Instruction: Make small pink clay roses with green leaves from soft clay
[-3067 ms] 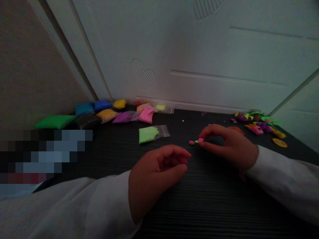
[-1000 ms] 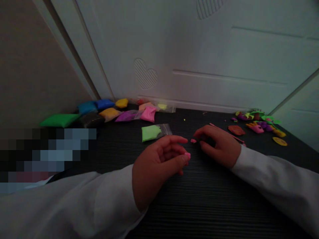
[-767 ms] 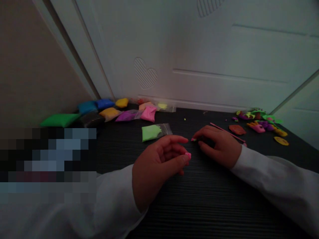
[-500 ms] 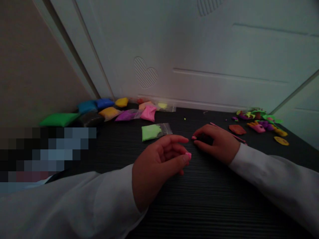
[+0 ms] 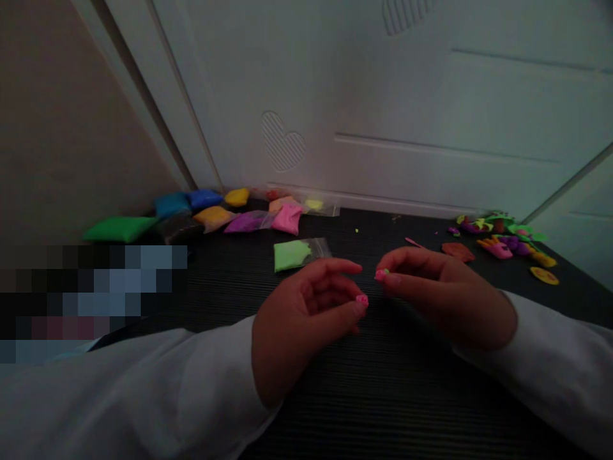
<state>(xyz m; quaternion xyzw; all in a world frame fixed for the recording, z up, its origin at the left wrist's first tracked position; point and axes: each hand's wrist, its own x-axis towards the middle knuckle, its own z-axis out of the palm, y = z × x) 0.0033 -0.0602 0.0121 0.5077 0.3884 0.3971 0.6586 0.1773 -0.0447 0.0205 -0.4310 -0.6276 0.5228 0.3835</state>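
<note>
My left hand [image 5: 306,332] pinches a small pink clay piece [image 5: 363,300] with a textured, flower-like top between thumb and finger. The other fingers curl loosely behind it. Just to the right, my right hand [image 5: 440,291] grips a second small pink clay piece [image 5: 381,275], which has a bit of light green beside it, at the tips of thumb and forefinger. The two pieces are close together but apart, over the dark table. Behind my right hand shows the end of a thin pink stick [image 5: 412,242]; the rest of it is hidden.
A light green clay bag [image 5: 291,255] lies beyond my left hand. Further back are several colored bags, including pink [image 5: 287,219], purple [image 5: 244,222] and green [image 5: 121,229]. At right sit a reddish-brown flat piece [image 5: 457,251], a yellow disc [image 5: 544,275] and colorful clay shapes [image 5: 498,248].
My right hand has lifted its pink piece off the table and come nearer, turning so the green bit shows. My left hand has barely moved.
</note>
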